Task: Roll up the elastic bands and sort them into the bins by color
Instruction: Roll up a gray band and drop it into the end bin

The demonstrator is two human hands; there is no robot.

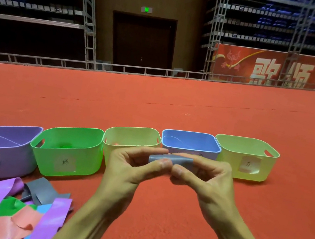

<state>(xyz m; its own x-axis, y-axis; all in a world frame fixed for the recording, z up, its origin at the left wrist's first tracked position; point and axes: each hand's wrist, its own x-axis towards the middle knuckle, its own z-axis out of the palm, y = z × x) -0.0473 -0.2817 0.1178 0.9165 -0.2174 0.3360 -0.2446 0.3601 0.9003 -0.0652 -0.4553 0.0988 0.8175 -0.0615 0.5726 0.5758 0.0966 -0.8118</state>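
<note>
Underneath everything, a red carpet (197,105) runs back to a metal rail. On it stands a row of five bins, side by side: a purple bin (14,159) at far left, then a green bin (86,159), a pale bin (132,136), a blue bin (190,143) and a yellow bin (228,163) at far right. Paper labels show on the purple, green and yellow ones. A loose pile (10,211) of flat bands, purple, green, orange, grey and blue, lies at lower left, just in front of the purple bin.

Both arms reach in from the bottom edge, and the hands meet in mid-air in front of the pale and blue bins. The left hand (129,169) and right hand (209,179) face each other with thumbs touching tip to tip. Each pinches one end of a grey band (170,159) between thumb and curled fingers. That band sits rolled into a short bundle between the fingertips, above the thumbs, well apart from the pile.
</note>
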